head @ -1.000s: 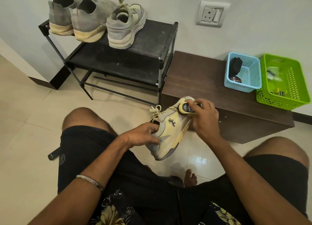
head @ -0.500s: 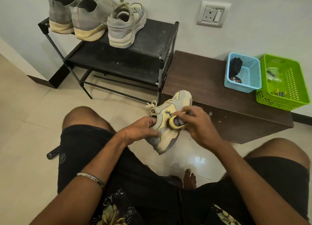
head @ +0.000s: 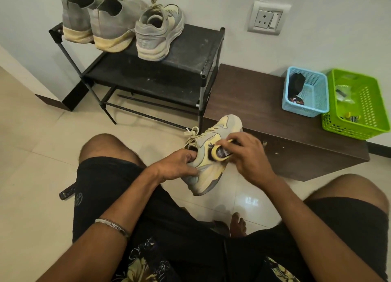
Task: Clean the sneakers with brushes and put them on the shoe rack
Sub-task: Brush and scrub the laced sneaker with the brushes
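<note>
A yellow and grey sneaker point(head: 211, 171) hangs in the air between my knees, toe pointing away. My left hand point(head: 177, 167) grips it at the collar, fingers inside the opening. My right hand point(head: 245, 154) holds a small yellow brush point(head: 219, 152) against the sneaker's side. The black shoe rack point(head: 190, 55) stands at the back left. On its top shelf sit a matching sneaker point(head: 157, 34) and two grey high-top shoes point(head: 99, 25).
A low brown bench point(head: 254, 104) stands right of the rack, carrying a blue basket point(head: 306, 108) with a dark object inside and a green basket point(head: 359, 123) with small items. A black remote point(head: 66, 194) lies on the tiled floor by my left thigh.
My right hand has drawn the brush back from the sneaker's toe to the middle of its side. The left hand keeps its grip on the collar.
</note>
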